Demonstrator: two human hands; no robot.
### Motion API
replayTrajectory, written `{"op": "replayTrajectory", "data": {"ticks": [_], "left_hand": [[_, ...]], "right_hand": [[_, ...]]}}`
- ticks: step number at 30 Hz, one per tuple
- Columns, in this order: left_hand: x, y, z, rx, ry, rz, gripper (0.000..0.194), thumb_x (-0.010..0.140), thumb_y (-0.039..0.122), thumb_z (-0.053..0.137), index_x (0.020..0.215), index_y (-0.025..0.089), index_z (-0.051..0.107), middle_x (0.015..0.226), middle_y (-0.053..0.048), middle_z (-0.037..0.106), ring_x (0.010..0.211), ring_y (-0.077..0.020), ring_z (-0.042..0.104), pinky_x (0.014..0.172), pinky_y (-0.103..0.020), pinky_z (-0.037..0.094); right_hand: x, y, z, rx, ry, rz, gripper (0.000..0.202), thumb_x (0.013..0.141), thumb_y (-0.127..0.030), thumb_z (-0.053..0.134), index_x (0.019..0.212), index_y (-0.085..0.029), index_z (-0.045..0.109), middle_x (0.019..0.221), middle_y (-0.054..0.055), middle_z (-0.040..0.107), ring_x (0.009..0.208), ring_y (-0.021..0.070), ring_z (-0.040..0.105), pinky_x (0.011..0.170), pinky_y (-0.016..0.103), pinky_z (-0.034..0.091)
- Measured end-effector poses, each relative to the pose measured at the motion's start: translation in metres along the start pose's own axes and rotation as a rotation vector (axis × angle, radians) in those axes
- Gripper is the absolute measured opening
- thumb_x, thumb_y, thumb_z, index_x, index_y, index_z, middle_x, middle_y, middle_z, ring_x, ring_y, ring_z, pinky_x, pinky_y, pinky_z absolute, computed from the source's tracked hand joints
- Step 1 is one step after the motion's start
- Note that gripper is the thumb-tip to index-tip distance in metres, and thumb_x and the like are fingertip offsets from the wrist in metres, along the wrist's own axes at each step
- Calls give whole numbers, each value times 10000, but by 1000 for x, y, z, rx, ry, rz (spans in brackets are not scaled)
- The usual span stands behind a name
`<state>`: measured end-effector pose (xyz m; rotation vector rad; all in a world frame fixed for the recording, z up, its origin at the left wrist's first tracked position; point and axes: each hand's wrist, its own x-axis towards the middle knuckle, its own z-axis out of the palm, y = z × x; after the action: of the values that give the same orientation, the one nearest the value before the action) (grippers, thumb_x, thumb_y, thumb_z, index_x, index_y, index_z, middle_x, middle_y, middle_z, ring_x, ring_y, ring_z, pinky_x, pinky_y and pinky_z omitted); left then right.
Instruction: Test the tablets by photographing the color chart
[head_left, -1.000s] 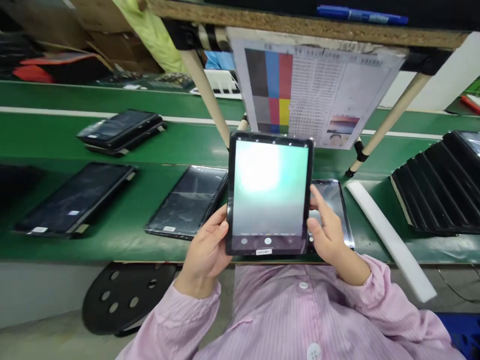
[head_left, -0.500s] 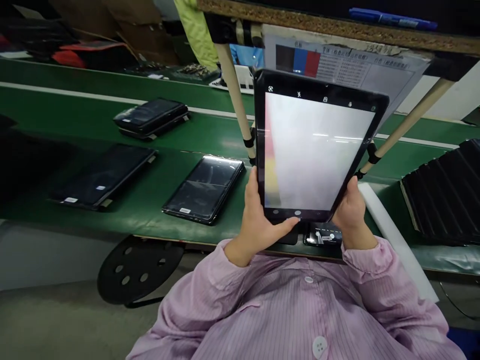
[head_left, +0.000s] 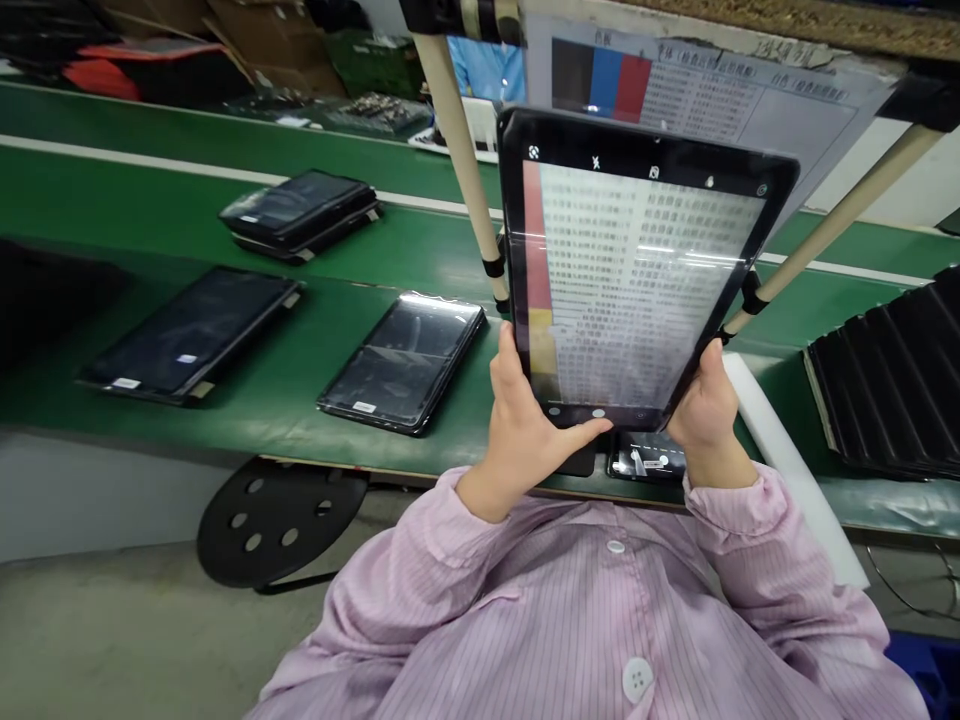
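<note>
A black-framed tablet [head_left: 637, 290] is held up, tilted, between my two hands. Its screen shows a camera view of a page with rows of text and a red and yellow strip at the left. My left hand [head_left: 521, 430] grips the lower left corner, the thumb lying along the bottom edge near the round shutter button. At the lower right edge my right hand [head_left: 705, 405] is closed round the frame; its fingers behind are hidden. Behind the tablet hangs a printed chart [head_left: 682, 100] with colour blocks. Below it another device [head_left: 646, 456] with a lit screen lies partly covered.
To the left on the green bench [head_left: 420, 260] lie a single tablet [head_left: 405, 362], another tablet [head_left: 199, 330] and a small stack of tablets [head_left: 300, 215]. A white foam strip [head_left: 795, 470] and a black ribbed tray [head_left: 892, 380] are at right. A black stool [head_left: 281, 520] stands below.
The tablet's screen has gone from a blurred, whitish picture to readable rows of text. My left thumb has shifted slightly right along the bottom edge. The camera view has moved a little.
</note>
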<state>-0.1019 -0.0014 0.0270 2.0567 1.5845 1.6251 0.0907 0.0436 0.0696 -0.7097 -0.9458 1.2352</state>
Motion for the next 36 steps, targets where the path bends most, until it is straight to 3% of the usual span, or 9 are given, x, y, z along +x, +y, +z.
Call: {"op": "replayTrajectory", "data": {"ticks": [5,9,12,16,20,27,31,34,36], "left_hand": [[0,-7,-2,-137,27,12,1377,677,720,912,1713,298,109,1765,-207,213,1654,-457,184,1310,-678,251],[5,-10,-13,-660,2,-120,715,980,633,657,1609,367,446,1630,-93,526,1526,-339,503,1265,-559,423],[9,-6,-22,-999,-18,-370,452,1012,536,656,1453,437,644,1492,3,685,1369,-238,667,1162,-414,557],[7,-2,-24,-1158,-10,-584,458,920,419,813,1364,473,714,1491,76,697,1300,-166,713,1056,-290,616],[-2,-2,-19,-1202,4,-664,455,896,400,842,1333,471,734,1434,84,733,1246,-147,741,1007,-265,637],[-15,0,-20,-1149,3,-758,493,885,432,853,1353,494,714,1461,73,719,1341,-190,692,1089,-336,610],[-12,-3,-33,-1113,-46,-895,499,867,429,864,1351,414,739,1501,22,694,1395,-241,656,1136,-385,586],[-7,-18,-41,-1087,-95,-1016,525,855,367,863,1364,335,740,1473,-35,714,1367,-273,676,1122,-410,593],[-6,-35,-40,-1039,-88,-1093,581,835,324,860,1398,287,718,1432,-69,738,1298,-279,717,1079,-405,611]], "right_hand": [[-1,1,0,-19,-20,3,625,824,-814,694,1134,-277,777,1240,38,803,1484,327,566,1236,541,515],[-8,-1,-4,-126,-42,13,699,881,-860,583,1222,-277,760,1313,54,779,1510,326,540,1248,553,501],[-14,-12,-6,-292,-89,-86,706,958,-833,485,1384,-308,692,1487,23,686,1597,285,421,1331,521,398],[-9,-37,-3,-575,-243,-325,774,1001,-830,362,1659,-424,366,1735,-80,395,1685,246,190,1395,499,246],[5,-53,-3,-736,-335,-415,811,1023,-819,266,1725,-441,119,1794,-104,246,1689,295,153,1391,546,232],[13,-38,-17,-858,-313,-435,777,1066,-739,278,1738,-388,110,1818,-115,128,1702,300,58,1400,554,177],[13,-21,-37,-788,-352,-266,823,1034,-809,192,1735,-412,26,1801,-38,246,1670,280,246,1339,556,329],[6,-13,-69,-808,-159,-103,860,1014,-837,226,1733,-415,16,1746,42,387,1546,298,493,1249,571,456],[-4,-8,-98,-903,13,0,857,1005,-831,329,1726,-386,205,1710,66,449,1517,317,528,1270,599,421]]}}
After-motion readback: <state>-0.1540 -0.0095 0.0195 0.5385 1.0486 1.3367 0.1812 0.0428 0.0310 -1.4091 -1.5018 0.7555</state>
